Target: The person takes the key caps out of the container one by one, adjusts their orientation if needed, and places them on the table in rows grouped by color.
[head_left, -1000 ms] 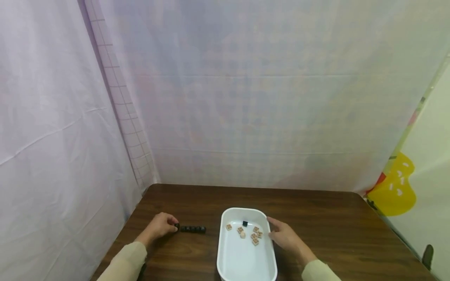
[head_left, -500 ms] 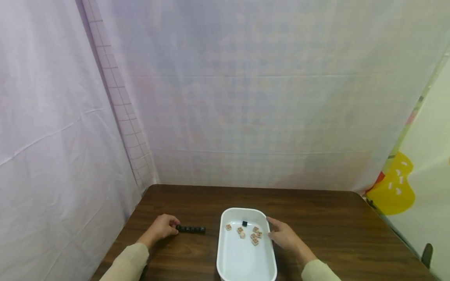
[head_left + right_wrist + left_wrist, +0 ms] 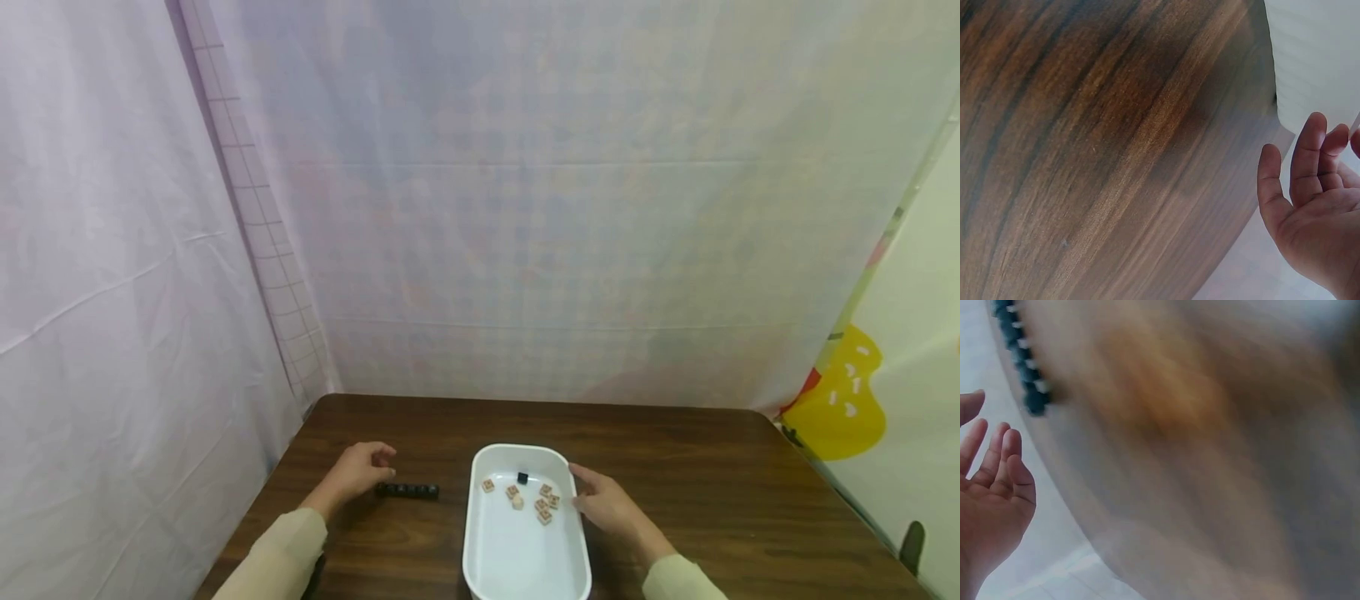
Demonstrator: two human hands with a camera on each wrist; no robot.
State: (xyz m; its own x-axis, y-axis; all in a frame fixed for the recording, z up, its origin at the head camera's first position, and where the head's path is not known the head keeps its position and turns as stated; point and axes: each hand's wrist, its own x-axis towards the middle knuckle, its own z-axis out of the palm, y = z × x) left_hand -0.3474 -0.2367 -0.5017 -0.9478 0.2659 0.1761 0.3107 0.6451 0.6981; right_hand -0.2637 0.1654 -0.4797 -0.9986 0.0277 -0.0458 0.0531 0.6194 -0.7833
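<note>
A straight row of small black cubes (image 3: 408,491) lies on the table, left of a white tray (image 3: 480,562). Just above the row's left end hovers my left hand (image 3: 356,471), its fingers loose and holding nothing. The left wrist view shows the left hand (image 3: 997,487) apart from the cube row (image 3: 1020,356). My right hand (image 3: 607,504) touches the tray's right rim with index finger and thumb. In the right wrist view the right hand's (image 3: 1316,206) other fingers are loosely bent beside the tray's wall (image 3: 1316,56). Inside the tray are several small wood-coloured tiles (image 3: 544,517) and one black cube (image 3: 522,478).
The brown wood-grain table (image 3: 697,483) carries the tray near its middle. A light curtain (image 3: 525,250) hangs behind its far edge, and another curtain (image 3: 112,292) hangs on the left. A yellow shape (image 3: 840,400) shows on the cloth at the right.
My left hand has let go of the black cube at the row's left end and risen away from it. That cube now sits against the row. My right hand and the tray stay put.
</note>
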